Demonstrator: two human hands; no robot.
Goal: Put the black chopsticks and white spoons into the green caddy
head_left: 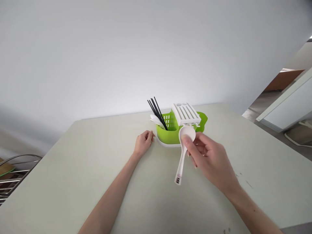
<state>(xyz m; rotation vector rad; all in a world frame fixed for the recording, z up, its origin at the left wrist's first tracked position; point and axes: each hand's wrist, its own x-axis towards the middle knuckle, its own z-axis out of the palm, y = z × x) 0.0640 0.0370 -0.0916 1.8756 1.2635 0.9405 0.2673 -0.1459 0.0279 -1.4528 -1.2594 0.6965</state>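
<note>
My right hand point(207, 152) pinches a white soup spoon point(181, 162) by its bowl, thumb pressed inside it. The spoon's handle points down toward me, with a small dark mark at its tip. Behind the spoon stands a green cutlery holder point(168, 136) with a white slotted top point(186, 113) over its right part. Several black chopsticks point(157, 112) lean in its left compartment, beside white spoons point(157, 120). Just left of the holder, my left hand point(144, 142) rests on the table with its fingers curled closed and nothing visible in them.
The pale table point(73, 182) reaches back to a plain white wall point(146, 55). A metal rack point(18, 178) stands beyond the table's left edge. On the right, past the table, is a white cabinet-like piece point(290, 100).
</note>
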